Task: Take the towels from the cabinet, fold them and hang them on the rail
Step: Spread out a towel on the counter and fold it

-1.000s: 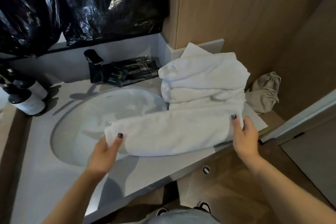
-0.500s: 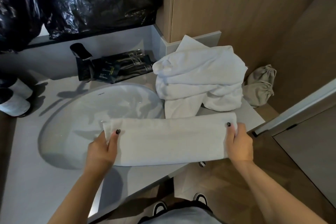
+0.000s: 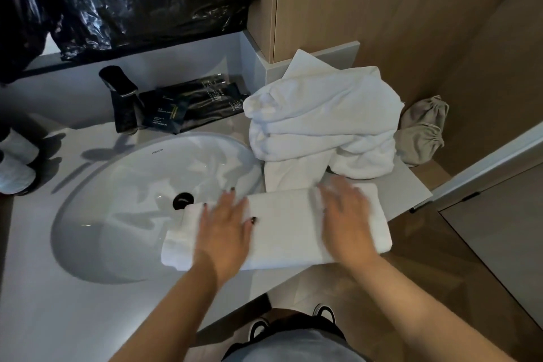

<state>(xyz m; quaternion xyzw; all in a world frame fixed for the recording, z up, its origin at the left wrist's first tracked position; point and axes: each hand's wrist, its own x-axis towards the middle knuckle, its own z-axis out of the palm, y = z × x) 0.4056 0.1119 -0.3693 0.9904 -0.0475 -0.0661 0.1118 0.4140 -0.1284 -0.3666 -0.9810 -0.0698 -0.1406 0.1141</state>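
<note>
One folded towel [image 3: 291, 226] lies on the counter [image 3: 58, 317] at the sink's [image 3: 123, 214] 4 o'clock edge, both the left hand [image 3: 226, 229] and right hand [image 3: 346, 223] flat and spread, pressing it. Unfolded towels [image 3: 320, 117] wait at 12 o'clock; hanging remains, rail unseen.

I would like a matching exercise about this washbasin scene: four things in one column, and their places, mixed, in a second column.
Things:
1. folded white towel
2. heap of white towels
3. grey drawstring pouch
4. black faucet

Places:
A. behind the basin, by the back wall
B. under both flat hands, left hand and right hand
C. against the wooden wall, right of the heap
D. on the counter's back right corner

Pairs: 1-B, 2-D, 3-C, 4-A
</note>
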